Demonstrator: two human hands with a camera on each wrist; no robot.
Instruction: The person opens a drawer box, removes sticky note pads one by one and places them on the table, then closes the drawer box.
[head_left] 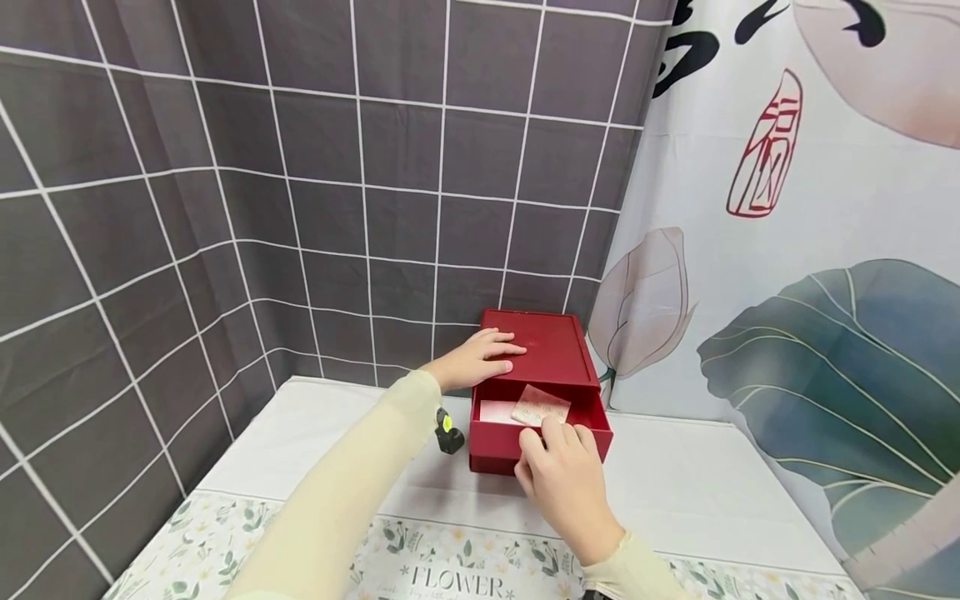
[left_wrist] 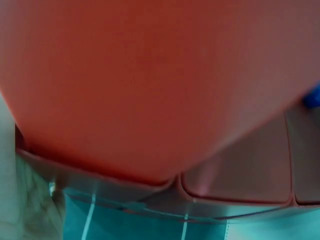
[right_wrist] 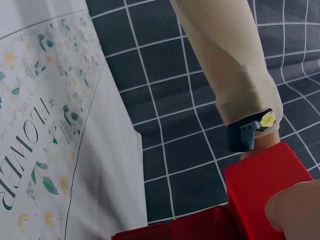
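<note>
A red drawer box [head_left: 536,346] stands on the table with its drawer [head_left: 495,437] pulled out towards me. My left hand [head_left: 480,358] lies on the left part of the box top, fingers spread. At the drawer's front edge, my right hand [head_left: 566,475] grips the rim with curled fingers. Inside the drawer lie a small pinkish see-through packet [head_left: 540,404] and a flat white-and-pink piece [head_left: 497,411]. In the right wrist view, the right hand [right_wrist: 295,210] overlaps a red face of the box [right_wrist: 265,185]. Red box surface [left_wrist: 150,90] fills most of the left wrist view.
The white tablecloth [head_left: 675,467] has a floral band lettered FLOWER [head_left: 457,581] along the front. A dark grey gridded curtain [head_left: 405,225] hangs behind and to the left. At the right hangs a pale cloth [head_left: 660,175] printed with leaves and flowers.
</note>
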